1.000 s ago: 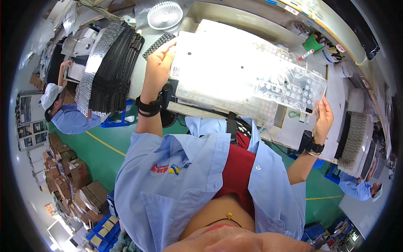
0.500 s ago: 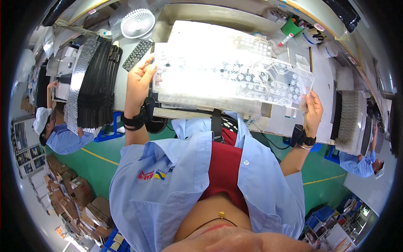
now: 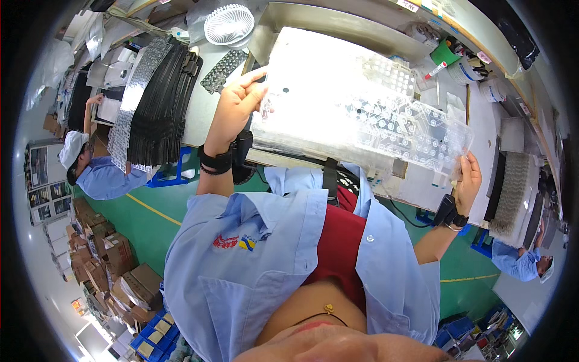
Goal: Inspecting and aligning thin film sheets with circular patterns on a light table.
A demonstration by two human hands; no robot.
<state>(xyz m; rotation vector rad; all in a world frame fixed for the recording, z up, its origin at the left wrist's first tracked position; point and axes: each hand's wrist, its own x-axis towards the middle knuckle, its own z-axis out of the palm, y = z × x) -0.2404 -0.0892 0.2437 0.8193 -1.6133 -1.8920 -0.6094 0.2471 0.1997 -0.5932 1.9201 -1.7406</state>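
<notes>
A clear plastic membrane sheet with printed circuit lines and round pads (image 3: 416,136) is stretched between my two hands above a brightly lit white light panel (image 3: 338,60). My left hand (image 3: 234,111) pinches the sheet's left edge between thumb and fingers. At the opposite end, my right hand (image 3: 468,181) is closed on the right edge. Glare washes out much of the sheet's left half and middle. Each wrist carries a black strap with a dark device.
A tall stack of black and silvery sheets (image 3: 160,105) stands left; a small perforated black sheet (image 3: 223,71) and white fan (image 3: 229,25) lie beyond it. Another sheet stack (image 3: 512,199) is far right. Back right are a green cup (image 3: 445,53) and red-white marker (image 3: 435,70). Co-workers sit both sides.
The whole view has shifted, so the bench and both hands appear farther right in the picture. Both hands keep hold of the membrane sheet.
</notes>
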